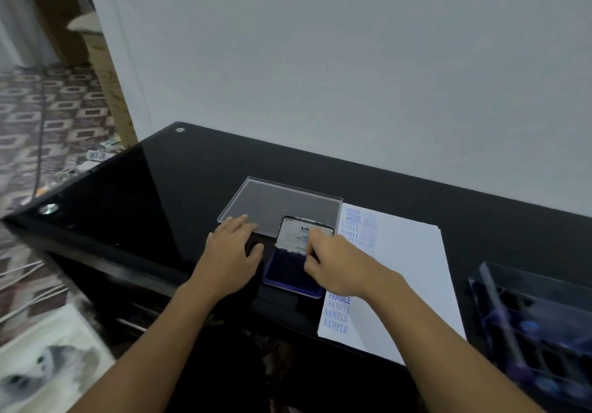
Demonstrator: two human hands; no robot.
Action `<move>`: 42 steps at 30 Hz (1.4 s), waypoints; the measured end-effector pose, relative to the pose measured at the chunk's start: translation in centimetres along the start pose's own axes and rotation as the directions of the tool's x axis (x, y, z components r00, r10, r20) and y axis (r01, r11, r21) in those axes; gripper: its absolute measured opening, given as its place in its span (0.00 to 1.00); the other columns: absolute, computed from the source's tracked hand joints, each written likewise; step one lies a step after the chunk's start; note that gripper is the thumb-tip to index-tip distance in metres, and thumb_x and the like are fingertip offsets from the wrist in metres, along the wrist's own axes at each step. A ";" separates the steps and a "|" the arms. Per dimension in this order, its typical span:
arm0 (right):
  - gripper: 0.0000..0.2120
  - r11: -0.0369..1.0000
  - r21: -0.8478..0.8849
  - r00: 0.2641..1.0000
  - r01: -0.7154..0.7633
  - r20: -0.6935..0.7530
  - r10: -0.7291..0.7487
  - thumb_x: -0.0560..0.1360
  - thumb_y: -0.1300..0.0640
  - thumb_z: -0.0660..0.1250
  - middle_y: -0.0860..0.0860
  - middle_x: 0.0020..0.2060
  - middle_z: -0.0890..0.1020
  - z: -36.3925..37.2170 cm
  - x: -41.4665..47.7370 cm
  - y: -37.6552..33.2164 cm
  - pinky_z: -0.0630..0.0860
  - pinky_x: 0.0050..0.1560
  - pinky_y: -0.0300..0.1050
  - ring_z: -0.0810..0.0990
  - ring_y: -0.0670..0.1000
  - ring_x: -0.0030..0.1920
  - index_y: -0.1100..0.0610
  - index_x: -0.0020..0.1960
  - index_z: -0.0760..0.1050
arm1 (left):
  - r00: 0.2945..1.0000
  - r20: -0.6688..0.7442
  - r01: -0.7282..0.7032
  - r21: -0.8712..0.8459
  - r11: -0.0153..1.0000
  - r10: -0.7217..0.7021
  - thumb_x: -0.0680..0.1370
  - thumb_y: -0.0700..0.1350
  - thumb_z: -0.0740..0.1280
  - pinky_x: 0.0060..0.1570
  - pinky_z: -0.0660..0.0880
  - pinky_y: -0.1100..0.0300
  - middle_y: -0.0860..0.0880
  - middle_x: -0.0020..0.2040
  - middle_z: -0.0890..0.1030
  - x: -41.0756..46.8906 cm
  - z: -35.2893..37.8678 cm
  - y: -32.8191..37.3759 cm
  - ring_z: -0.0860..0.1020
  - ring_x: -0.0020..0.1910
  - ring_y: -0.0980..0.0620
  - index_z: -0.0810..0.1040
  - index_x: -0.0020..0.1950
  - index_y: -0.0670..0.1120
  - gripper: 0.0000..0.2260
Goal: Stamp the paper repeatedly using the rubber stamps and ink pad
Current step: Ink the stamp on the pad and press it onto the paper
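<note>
An ink pad (290,273) lies open on the black desk, its blue pad facing up and its white-labelled lid (294,231) raised at the back. My right hand (333,265) hovers over the pad's right side, its fingers curled round a small dark rubber stamp that is mostly hidden. Left of the pad, my left hand (232,252) rests flat on the desk with its fingertips at the edge of a clear plastic lid (278,202). To the right lies the white paper (403,271), printed with blue stamp marks along its left edge.
A dark stamp rack (531,323) holding several stamps stands at the desk's right edge. The black glass desk (144,194) meets a grey wall behind. At the left the desk ends above a patterned carpet (48,114) with cables.
</note>
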State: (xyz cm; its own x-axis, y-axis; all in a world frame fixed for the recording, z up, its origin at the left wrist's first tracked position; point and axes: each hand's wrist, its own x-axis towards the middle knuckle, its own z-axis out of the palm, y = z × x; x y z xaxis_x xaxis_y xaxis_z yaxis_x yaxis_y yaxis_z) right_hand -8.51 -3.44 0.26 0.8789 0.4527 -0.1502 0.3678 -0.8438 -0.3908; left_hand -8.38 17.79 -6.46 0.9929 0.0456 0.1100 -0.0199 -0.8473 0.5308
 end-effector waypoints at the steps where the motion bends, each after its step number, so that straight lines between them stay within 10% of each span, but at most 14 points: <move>1: 0.05 1.000 -0.028 1.000 0.005 0.015 -0.005 0.82 0.56 0.59 0.48 0.38 0.73 0.1 0.1 -0.1 0.69 0.34 0.43 0.73 0.48 0.36 0.53 0.48 0.65 | 1.000 0.000 0.008 -0.001 1.000 -0.008 0.82 0.51 0.63 0.78 0.52 0.43 0.50 0.80 0.61 -0.3 0.3 -0.1 0.54 0.80 0.48 0.68 0.76 0.49 0.22; 42: 0.06 0.998 -0.048 0.988 -0.048 -0.146 0.041 0.80 0.53 0.58 0.55 0.44 0.80 3.0 1.2 -0.1 0.76 0.34 0.48 0.77 0.54 0.40 0.54 0.47 0.65 | 0.993 -0.115 0.010 0.134 0.991 0.006 0.84 0.50 0.55 0.78 0.49 0.45 0.52 0.80 0.60 -1.1 2.8 -0.5 0.56 0.79 0.53 0.65 0.78 0.52 0.21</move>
State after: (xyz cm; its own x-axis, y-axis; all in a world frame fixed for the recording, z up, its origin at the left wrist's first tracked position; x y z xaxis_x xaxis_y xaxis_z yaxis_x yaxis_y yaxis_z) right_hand -8.45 -1.97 -2.63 0.9281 0.3710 -0.0314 0.3392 -0.8773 -0.3394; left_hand -9.11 16.67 -9.17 0.9727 0.1014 0.2089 0.0059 -0.9102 0.4142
